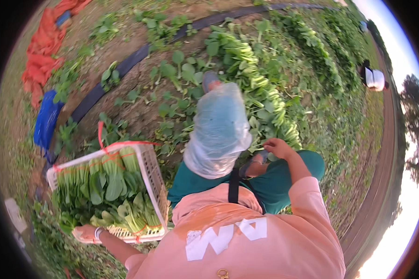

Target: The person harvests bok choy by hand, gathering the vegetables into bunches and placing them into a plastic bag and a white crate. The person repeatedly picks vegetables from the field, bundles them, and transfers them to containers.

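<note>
My left hand (pixel 86 232), with a white band on its wrist, is at the near left corner of a white plastic crate (pixel 153 181). Its fingers meet dark leaves there, and I cannot tell whether they grip the leaves or the rim. Leafy green bundles (pixel 113 181) tied with red bands fill much of the crate. Bent over beside my knee, my right hand (pixel 279 148) has its fingers curled in, with nothing visible in them. Just beyond it lies the end of a long row of cut leafy greens (pixel 262 87). Clear plastic film (pixel 220 129) wraps one leg.
A black hose (pixel 125 62) curves across the soil. Blue plastic (pixel 48 120) and red netting (pixel 43 52) lie at the left. Loose plants (pixel 178 69) surround my foot. Another leafy row (pixel 314 43) runs farther right, near a distant person (pixel 374 79). Red strapping (pixel 101 134) sticks up from the crate.
</note>
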`<move>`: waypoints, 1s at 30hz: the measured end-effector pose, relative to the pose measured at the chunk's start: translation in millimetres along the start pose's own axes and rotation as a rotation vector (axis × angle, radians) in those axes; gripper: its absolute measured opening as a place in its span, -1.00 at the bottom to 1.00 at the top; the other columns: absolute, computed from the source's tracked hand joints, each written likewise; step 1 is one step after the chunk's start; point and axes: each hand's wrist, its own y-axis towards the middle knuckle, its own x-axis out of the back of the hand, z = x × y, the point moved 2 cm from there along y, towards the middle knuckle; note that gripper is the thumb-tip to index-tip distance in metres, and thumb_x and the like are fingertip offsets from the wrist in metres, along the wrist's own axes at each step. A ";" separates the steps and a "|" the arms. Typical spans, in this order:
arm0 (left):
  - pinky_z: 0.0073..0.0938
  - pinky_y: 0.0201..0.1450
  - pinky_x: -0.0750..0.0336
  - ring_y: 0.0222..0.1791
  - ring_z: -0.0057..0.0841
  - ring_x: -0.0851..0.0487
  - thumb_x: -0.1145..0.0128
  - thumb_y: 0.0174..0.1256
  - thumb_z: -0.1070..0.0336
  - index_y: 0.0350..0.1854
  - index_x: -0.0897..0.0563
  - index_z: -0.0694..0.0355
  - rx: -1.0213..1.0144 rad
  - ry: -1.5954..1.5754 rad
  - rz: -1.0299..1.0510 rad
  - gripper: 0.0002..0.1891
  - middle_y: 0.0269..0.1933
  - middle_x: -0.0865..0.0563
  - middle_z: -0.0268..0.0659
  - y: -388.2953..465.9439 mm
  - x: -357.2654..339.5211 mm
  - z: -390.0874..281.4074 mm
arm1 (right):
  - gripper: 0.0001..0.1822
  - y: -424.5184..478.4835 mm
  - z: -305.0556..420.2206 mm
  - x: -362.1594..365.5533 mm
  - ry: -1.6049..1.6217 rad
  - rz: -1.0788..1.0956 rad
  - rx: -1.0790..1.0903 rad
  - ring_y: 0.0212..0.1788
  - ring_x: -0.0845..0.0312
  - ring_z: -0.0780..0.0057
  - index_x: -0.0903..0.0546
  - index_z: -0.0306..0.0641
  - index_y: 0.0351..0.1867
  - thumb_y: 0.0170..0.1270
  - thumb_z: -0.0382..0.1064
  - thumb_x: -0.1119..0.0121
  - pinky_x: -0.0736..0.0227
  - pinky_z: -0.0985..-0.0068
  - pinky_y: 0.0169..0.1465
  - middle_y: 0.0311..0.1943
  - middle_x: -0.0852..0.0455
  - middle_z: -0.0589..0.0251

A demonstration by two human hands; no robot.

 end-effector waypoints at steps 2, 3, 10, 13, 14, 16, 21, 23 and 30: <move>0.05 0.33 -0.55 0.28 0.16 -0.66 0.17 0.57 -0.38 0.49 -0.45 0.44 -0.059 0.148 -0.056 -0.12 0.31 -0.65 0.24 5.2 1.6 -24.0 | -0.71 12.3 -25.8 -2.9 -0.060 0.008 -0.040 -0.12 -0.74 0.41 -0.77 -0.23 0.06 0.45 -0.13 -0.36 -0.64 0.33 0.03 -0.14 -0.86 0.22; 0.06 0.34 -0.54 0.28 0.13 -0.66 0.14 0.58 -0.35 0.48 -0.48 0.41 -0.072 0.206 -0.049 -0.16 0.30 -0.67 0.20 8.6 7.6 -35.9 | -0.69 18.1 -21.0 -4.2 -0.080 -0.015 -0.057 -0.12 -0.76 0.37 -0.78 -0.20 0.04 0.41 -0.08 -0.38 -0.64 0.32 0.03 -0.14 -0.86 0.20; 0.11 0.38 -0.48 0.27 -0.01 -0.66 -0.16 0.55 -0.13 0.36 -0.65 0.29 -0.774 0.042 0.035 -0.41 0.25 -0.75 -0.03 -127.3 54.9 -187.4 | -0.72 80.5 -91.5 -34.2 0.229 -0.140 -0.048 -0.14 -0.79 0.33 -0.79 -0.16 0.00 0.33 -0.13 -0.39 -0.66 0.34 0.01 -0.19 -0.87 0.22; -0.08 0.55 -0.35 0.55 -0.18 -0.37 -0.22 0.58 0.25 0.50 -0.44 0.35 -1.338 -0.679 0.600 -0.45 0.60 -0.35 -0.02 -398.5 185.6 -295.8 | -0.74 113.7 -91.0 -14.9 0.232 -0.429 -0.125 -0.17 -0.81 0.27 -0.80 -0.11 -0.01 0.29 -0.19 -0.36 -0.68 0.35 0.00 -0.22 -0.87 0.20; -0.10 0.63 -0.21 0.61 -0.14 -0.30 -0.18 0.56 0.35 0.51 -0.40 0.38 -1.265 -0.976 0.958 -0.46 0.62 -0.31 -0.01 -472.7 215.1 -302.5 | -0.72 133.3 -77.6 -4.9 0.217 -0.501 -0.145 -0.08 -0.78 0.19 -0.78 -0.05 0.02 0.27 -0.25 -0.34 -0.67 0.30 0.06 -0.14 -0.83 0.19; -0.08 0.69 -0.05 0.63 -0.11 -0.30 -0.17 0.51 0.35 0.52 -0.37 0.35 -1.638 -1.104 1.246 -0.42 0.61 -0.33 0.07 -592.8 255.0 -308.8 | -0.70 173.6 -71.9 9.3 0.064 -0.638 -0.098 0.02 -0.74 0.15 -0.75 -0.02 0.05 0.27 -0.27 -0.35 -0.65 0.25 0.11 -0.04 -0.78 0.20; -0.10 0.62 -0.20 0.51 -0.13 -0.44 -0.28 0.41 0.36 0.53 -0.36 0.36 -1.047 -0.642 2.314 -0.33 0.50 -0.49 0.05 -793.2 280.7 -252.2 | -0.59 255.2 -72.2 27.2 -0.169 -0.551 -0.079 0.15 -0.67 0.12 -0.63 -0.02 0.10 0.19 -0.31 -0.41 -0.62 0.21 0.18 0.07 -0.68 0.20; -0.11 0.61 -0.23 0.53 -0.19 -0.45 -0.27 0.42 0.38 0.56 -0.32 0.35 -1.486 -0.431 2.256 -0.31 0.51 -0.49 0.00 -822.0 273.5 -235.1 | -0.64 260.8 -80.1 26.5 -0.113 -0.579 -0.032 0.08 -0.71 0.12 -0.64 -0.07 0.02 0.18 -0.31 -0.42 -0.65 0.21 0.09 -0.03 -0.72 0.21; 0.16 0.65 -0.06 0.44 -0.02 -0.51 -0.32 0.30 0.40 0.61 -0.29 0.31 -2.143 -0.270 1.592 -0.19 0.42 -0.57 0.02 -850.7 245.7 -223.3 | -0.78 121.5 17.6 92.7 0.576 -0.343 0.340 -0.36 -0.75 0.34 -0.68 -0.18 -0.33 0.12 -0.21 -0.53 -0.63 0.38 -0.25 -0.38 -0.78 0.25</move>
